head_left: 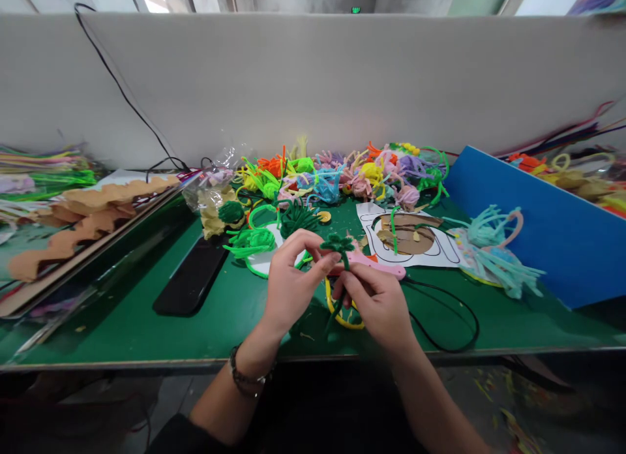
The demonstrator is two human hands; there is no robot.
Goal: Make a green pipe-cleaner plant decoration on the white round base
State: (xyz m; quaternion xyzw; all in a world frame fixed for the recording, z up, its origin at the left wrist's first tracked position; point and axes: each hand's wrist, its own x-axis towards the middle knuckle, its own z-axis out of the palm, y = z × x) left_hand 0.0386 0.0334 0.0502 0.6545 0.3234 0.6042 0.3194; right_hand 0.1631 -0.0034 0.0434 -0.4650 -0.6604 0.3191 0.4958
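Between my two hands is a dark green pipe cleaner [338,244], its top bent into a small looped cluster and its stem hanging down. My left hand [293,281] pinches the cluster between thumb and fingers. Just below, my right hand [379,301] has its fingers closed on the stem. Behind my hands lies a pink glue gun [386,266], partly hidden, with a black cord. A yellow pipe cleaner loop [353,325] rests on the table under my fingers. To the left is a white piece edged in bright green [259,261], with green pipe cleaner bundles on it.
A black phone [190,278] lies at left, beside cardboard strips [92,212]. Many coloured pipe cleaner bundles [327,180] line the white partition [313,82]. At right are a paper template [447,250], a teal tasselled piece [503,245] and a blue board [538,226].
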